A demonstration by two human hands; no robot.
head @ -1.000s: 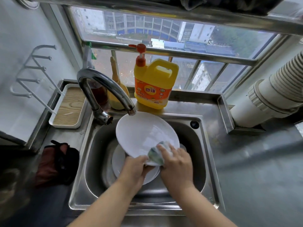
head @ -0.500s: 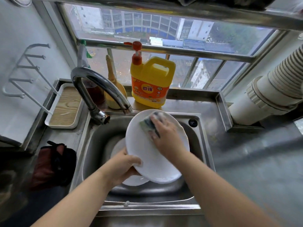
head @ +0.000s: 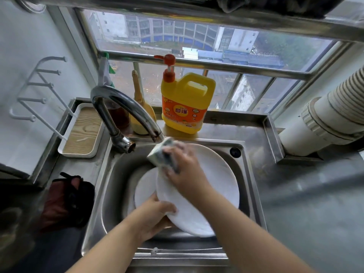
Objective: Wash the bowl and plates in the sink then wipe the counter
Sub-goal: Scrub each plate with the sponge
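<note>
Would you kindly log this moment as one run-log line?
step: scrubbing | left hand: holds white plate tilted over sink | right hand: grips sponge at far rim

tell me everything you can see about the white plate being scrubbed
The white plate is round, plain and glossy, likely ceramic or melamine. It is held tilted over the sink, its far rim near the faucet spout. The left hand grips its near-left edge; the right hand presses a sponge against its upper-left face. Another white dish lies in the basin behind it. No running water is visible.
</note>
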